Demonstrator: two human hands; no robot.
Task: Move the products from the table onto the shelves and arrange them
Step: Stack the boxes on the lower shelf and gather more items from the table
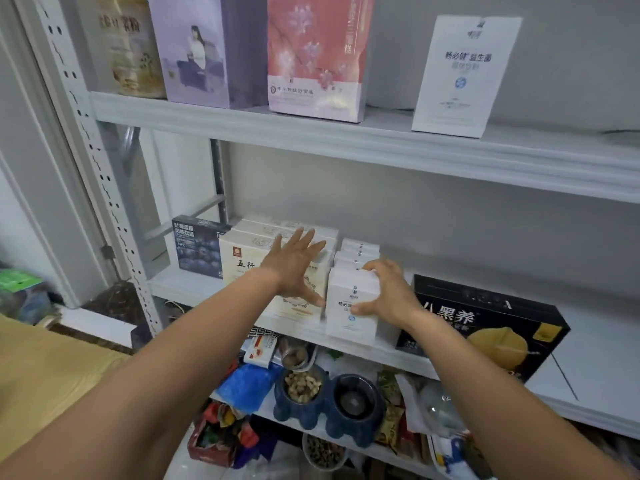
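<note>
- The desk (52,368), low at the far left, shows only a bare wood-tone corner. I see no products on that part, so I cannot say how many wait there.
- At the left end of the upper shelf (242,119), one tan pouch (124,46) and one lilac box (194,50) stand upright and touching.
- At the left end of the middle shelf (588,341), one dark blue box (195,247) stands against the cream boxes (242,261).
- The cream boxes run front to back in one file. I count three tops for sure, perhaps a fourth behind. My left grip (294,268) lies flat on the front one, fingers straight and spread, clamped on nothing.
- Above them, one pink box (315,53) stands beside the lilac box.
- Just right of the cream file runs a file of small white boxes (360,251). I count about four, the far ones partly hidden.
- My right grip (391,289) is curled round the front white box (349,317), thumb on its face and fingers over its top. That box sits at the shelf's near lip, touching the cream file.
- Further right on the upper shelf stands one white upright box (464,74), well apart from the pink box.
- At the right of the middle shelf, one black flat box (485,323) lies just beside the white file. Its near corner seems to overhang the lip.
- I judge that most of the stock is shelved. What is left is to square this white box with its file, then fill the bare right ends of both shelves if the desk holds more.
</note>
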